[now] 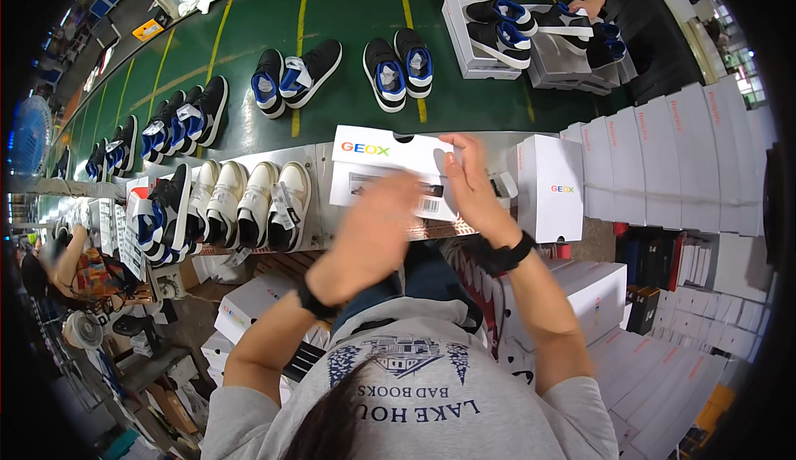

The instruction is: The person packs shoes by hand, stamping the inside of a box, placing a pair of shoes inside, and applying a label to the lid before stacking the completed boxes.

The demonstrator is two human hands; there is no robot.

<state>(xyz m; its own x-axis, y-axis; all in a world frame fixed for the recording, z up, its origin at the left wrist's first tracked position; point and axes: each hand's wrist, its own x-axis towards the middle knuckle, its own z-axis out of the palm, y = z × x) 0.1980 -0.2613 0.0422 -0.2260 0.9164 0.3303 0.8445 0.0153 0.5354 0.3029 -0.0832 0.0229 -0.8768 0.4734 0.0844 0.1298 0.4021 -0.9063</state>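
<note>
A white shoebox (352, 171) with a lid, coloured lettering and a printed label is tilted up at the near edge of the work surface. My right hand (474, 184) is closed on its right end, fingers along the upper corner. In front of the box's label side is my left hand (373, 223), smeared by motion, so its fingers cannot be read; whether it touches the label is unclear. Beyond the box, a pair of black sneakers with blue linings (388, 74) stands on the green conveyor belt (348, 8).
More black sneakers (298, 74) line the belt leftward, near white sneakers (257, 203). An open shoebox (477, 66) holds sneakers at the far right, where another person's hand (590, 2) reaches in. A white box (551, 190) stands beside me; stacked boxes (663, 157) fill the right.
</note>
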